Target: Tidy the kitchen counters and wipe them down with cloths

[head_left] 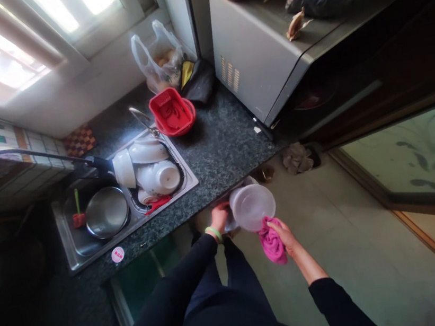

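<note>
My left hand (220,219), with a pale green bangle at the wrist, is below the counter's front edge. Its fingers are closed at the side of a clear plastic container (229,221), and the fingertips are partly hidden. A round, translucent plastic lid (254,206) overlaps the container, facing up toward me. At its lower right edge my right hand (283,235) is closed on a bunched pink cloth (272,244), which touches the lid. Whether the right fingers also pinch the lid's rim, I cannot tell.
A steel sink (66,231) holds white bowls (159,176) in a rack and a metal pan (107,212). Red baskets (173,112) and a plastic bag (159,58) stand on the dark counter (222,141). A microwave (251,57) is at right, with a crumpled bag (297,158) below.
</note>
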